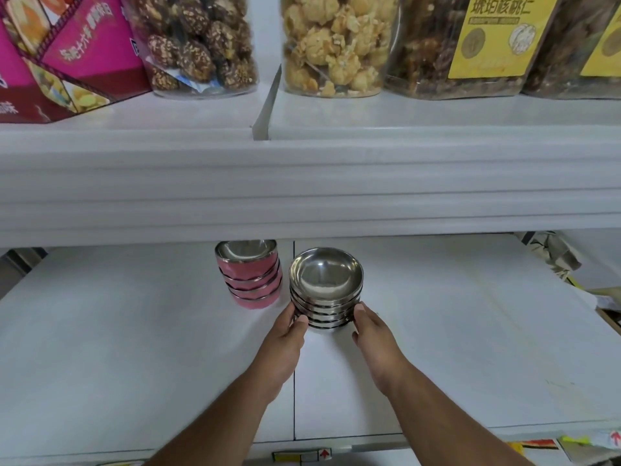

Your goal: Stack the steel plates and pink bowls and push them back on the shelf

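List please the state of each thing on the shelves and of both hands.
Stack of round steel plates: upright, stacked, held at its base on both sides.
Stack of pink bowls: upright, stacked, further back, untouched.
Left hand: fingers against the plate stack.
Right hand: fingers against the plate stack.
Clear plastic snack jars: upright on the upper shelf.

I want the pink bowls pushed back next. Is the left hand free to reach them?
Probably yes, once it lets go: the left hand is on the steel plates, and the pink bowls stand just beyond it with bare shelf between.
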`<state>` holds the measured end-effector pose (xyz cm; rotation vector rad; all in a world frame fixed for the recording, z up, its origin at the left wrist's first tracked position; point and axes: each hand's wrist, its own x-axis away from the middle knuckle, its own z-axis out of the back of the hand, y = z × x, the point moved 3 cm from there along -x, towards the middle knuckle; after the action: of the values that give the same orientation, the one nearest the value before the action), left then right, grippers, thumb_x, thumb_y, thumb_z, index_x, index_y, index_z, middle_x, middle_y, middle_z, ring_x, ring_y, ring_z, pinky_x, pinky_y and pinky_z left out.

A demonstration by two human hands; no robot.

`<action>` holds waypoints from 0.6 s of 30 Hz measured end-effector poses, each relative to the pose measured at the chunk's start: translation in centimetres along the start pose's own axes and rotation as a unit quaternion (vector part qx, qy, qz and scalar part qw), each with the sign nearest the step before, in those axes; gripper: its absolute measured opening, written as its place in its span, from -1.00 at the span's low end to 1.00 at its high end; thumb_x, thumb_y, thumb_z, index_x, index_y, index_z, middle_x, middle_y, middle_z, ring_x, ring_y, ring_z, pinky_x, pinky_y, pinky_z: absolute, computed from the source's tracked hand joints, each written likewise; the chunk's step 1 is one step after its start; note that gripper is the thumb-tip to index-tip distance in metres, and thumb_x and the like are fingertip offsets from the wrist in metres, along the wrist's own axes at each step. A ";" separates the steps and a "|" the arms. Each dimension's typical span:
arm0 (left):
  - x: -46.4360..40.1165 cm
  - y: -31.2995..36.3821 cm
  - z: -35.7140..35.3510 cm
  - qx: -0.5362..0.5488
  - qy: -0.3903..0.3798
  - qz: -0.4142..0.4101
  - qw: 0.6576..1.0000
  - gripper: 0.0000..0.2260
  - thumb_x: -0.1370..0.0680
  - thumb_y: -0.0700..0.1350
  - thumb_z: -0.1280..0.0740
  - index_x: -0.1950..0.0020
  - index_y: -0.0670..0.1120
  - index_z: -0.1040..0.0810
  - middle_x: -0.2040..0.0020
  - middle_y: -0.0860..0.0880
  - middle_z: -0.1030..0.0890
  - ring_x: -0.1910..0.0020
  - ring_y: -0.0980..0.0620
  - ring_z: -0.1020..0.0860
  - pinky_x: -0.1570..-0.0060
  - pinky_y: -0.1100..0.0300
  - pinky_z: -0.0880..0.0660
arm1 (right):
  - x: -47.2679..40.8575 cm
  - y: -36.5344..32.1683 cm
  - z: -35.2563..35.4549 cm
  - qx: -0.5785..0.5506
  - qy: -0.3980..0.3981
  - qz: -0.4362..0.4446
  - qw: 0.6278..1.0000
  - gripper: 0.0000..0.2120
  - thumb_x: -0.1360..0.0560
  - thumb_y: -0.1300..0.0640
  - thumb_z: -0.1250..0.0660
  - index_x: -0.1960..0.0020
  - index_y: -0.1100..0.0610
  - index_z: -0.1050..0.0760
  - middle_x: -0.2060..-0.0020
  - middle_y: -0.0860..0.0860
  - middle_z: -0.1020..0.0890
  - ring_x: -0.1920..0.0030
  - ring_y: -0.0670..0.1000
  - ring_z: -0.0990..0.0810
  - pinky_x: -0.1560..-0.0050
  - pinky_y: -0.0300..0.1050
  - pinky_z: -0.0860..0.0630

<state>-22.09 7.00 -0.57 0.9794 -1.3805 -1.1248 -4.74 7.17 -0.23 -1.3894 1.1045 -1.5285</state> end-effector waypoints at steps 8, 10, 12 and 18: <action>-3.7 1.2 0.3 -0.026 -0.006 0.009 1.000 -0.54 -0.63 0.07 -0.19 -0.55 0.22 -0.26 -0.44 0.23 -0.40 -0.27 0.23 -0.42 -0.48 -0.04 -0.30 | -3.6 -1.4 -0.3 0.009 0.000 0.001 1.000 -0.66 -0.70 -0.03 -0.05 -0.29 -0.18 -0.56 -0.31 -0.18 -0.59 -0.40 -0.07 -0.45 -0.56 0.09 -0.28; -4.3 1.7 0.4 -0.026 -0.005 0.007 1.000 -0.58 -0.66 0.02 -0.18 -0.53 0.22 -0.28 -0.39 0.23 -0.41 -0.21 0.28 -0.42 -0.47 -0.03 -0.31 | -4.2 -1.7 -0.3 0.007 0.000 0.004 1.000 -0.64 -0.70 -0.04 -0.06 -0.39 -0.12 -0.52 -0.38 -0.13 -0.55 -0.45 -0.06 -0.43 -0.56 0.11 -0.28; -4.8 2.0 0.4 -0.029 -0.009 0.005 1.000 -0.64 -0.67 -0.02 -0.17 -0.45 0.27 -0.34 -0.36 0.25 -0.44 -0.20 0.29 -0.43 -0.45 0.00 -0.33 | -4.7 -1.9 -0.4 0.005 -0.003 -0.003 1.000 -0.72 -0.72 -0.02 -0.06 -0.28 -0.16 -0.51 -0.33 -0.14 -0.54 -0.41 -0.06 -0.44 -0.55 0.08 -0.29; -5.0 2.1 0.9 -0.079 -0.010 0.007 0.997 -0.76 -0.62 -0.03 -0.20 -0.26 0.20 -0.48 -0.21 0.20 -0.56 -0.42 0.05 -0.41 -0.47 -0.02 -0.29 | -4.6 -2.7 -0.3 0.019 -0.007 -0.014 1.000 -0.76 -0.72 0.00 -0.06 -0.27 -0.18 -0.45 -0.25 -0.13 -0.48 -0.29 -0.06 -0.41 -0.50 -0.01 -0.29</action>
<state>-22.40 12.44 0.38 0.8469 -1.2912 -1.2164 -4.52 12.42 0.81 -1.3924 1.0458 -1.5490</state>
